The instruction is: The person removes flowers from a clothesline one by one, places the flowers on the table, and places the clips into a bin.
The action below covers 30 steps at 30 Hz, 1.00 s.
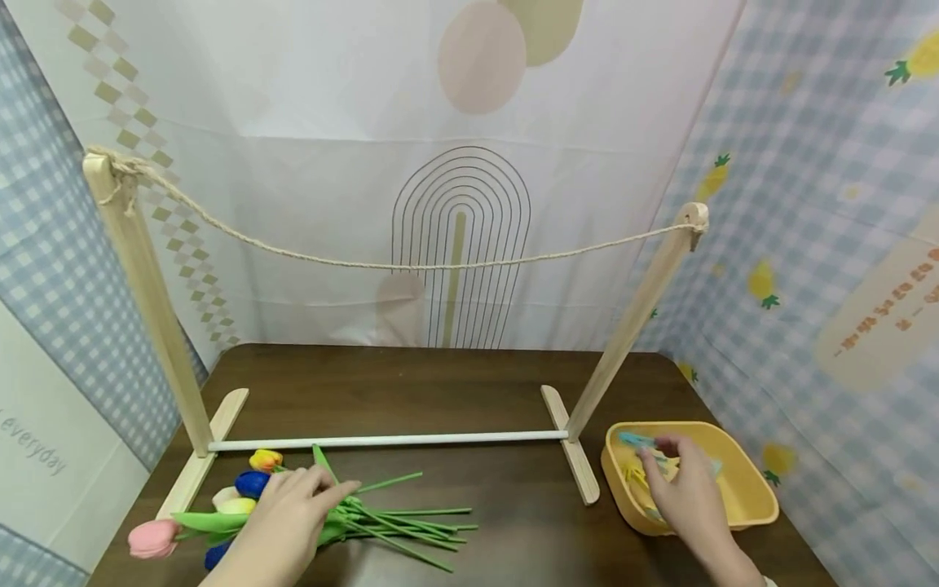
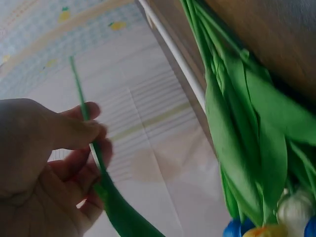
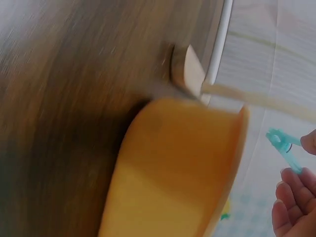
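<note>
The step in hand looks like picking one flower and one peg for the rope (image 1: pixel 411 265) of the wooden rack (image 1: pixel 150 302). It goes best if the person draws a single stem free of the bunch and lifts only one peg.

The left hand (image 1: pixel 289 514) pinches a green tulip stem (image 2: pixel 81 98) between thumb and fingers, over the bunch of artificial tulips (image 1: pixel 242 497) near the desk's front left corner. The right hand (image 1: pixel 685 489) holds a teal clothes peg (image 3: pixel 285 148) in its fingertips, just above the yellow tray (image 1: pixel 748 489) near the desk's right edge.
</note>
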Available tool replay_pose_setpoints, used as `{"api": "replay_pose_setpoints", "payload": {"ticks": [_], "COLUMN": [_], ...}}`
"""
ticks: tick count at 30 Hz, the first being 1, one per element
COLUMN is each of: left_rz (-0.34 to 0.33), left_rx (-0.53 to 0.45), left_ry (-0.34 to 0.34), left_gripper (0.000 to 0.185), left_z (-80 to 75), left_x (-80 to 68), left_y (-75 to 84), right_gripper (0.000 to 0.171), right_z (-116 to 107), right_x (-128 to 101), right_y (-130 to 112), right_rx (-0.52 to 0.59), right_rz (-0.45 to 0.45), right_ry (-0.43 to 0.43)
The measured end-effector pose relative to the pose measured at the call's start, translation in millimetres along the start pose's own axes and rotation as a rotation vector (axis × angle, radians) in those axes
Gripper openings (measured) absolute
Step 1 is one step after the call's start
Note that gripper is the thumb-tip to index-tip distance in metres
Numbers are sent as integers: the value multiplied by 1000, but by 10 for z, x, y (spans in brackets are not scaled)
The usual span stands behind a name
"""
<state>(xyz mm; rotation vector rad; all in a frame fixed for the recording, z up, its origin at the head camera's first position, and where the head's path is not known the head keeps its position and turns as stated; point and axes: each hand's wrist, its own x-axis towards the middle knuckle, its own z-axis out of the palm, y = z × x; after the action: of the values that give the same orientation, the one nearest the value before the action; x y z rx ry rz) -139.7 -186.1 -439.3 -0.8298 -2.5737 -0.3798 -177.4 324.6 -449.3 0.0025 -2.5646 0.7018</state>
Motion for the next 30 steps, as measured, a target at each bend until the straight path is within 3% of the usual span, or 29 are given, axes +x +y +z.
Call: {"api": "replay_pose_setpoints", "payload": {"ticks": [3, 7, 10, 16, 24, 30], "left_rz": [4, -27, -51, -97, -95, -116], "left_rx": [-18, -139, -211, -266, -277, -317], "left_ry": [-119, -303, -395, -487, -580, -632], "left_gripper": [49, 43, 34, 65, 71, 66], "left_z": [57, 130, 193, 299, 463, 553], "left_x": [-22, -56, -84, -98, -50, -23], "left_y": [26, 33, 25, 7, 4, -20], "right_gripper": [36, 38, 38, 40, 61, 59], "right_z": [-95, -188, -196, -154, -234, -243], "right_x": [-8, -23, -34, -35, -54, -49], "right_y": [84, 173, 226, 328, 493, 550], "right_rx": [-14, -36, -48, -69, -91, -112], "right_rz": [59, 100, 110, 143, 291, 308], "right_ry": [-18, -32, -29, -60, -213, -199]}}
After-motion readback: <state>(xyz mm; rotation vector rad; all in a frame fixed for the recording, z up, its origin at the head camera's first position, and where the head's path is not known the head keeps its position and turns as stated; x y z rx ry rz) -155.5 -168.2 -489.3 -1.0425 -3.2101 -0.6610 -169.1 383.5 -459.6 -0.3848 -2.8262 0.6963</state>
